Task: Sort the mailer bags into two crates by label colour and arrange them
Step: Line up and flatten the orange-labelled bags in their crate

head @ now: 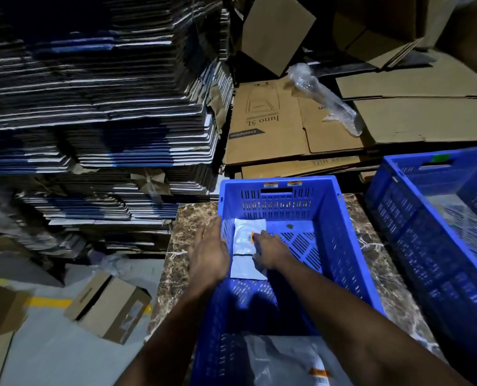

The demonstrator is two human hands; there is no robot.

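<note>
A small white mailer bag point(247, 247) lay flat on the slotted floor of a blue crate point(340, 238), toward its far left corner, with a dark line across its middle and a small orange label near its right edge. The right hand point(269, 250) was inside the crate, just to the right of the bag, palm down, its fingertips curled onto the bag's right edge at the orange label; whether they pinched the bag or only pressed on it could not be told. The left hand point(209, 253) lay over the crate's left wall, fingers stretched out straight and together, pointing away from the person, its inner side just beside the bag's left edge. Both bare forearms reached forward from the bottom of the view, the right one crossing above the crate's near end. At that near end a larger grey bag point(284, 360) with an orange label lay in the same crate. The crate stood on a brown marbled counter point(192, 218). A second blue crate point(415, 218) stood to the right on the counter, with pale bags inside it. Beyond the counter lay flattened brown cardboard point(284, 126) with a twist of clear plastic wrap point(323, 98) on top, and to the left rose tall stacks of flattened cartons point(98, 107).
</note>
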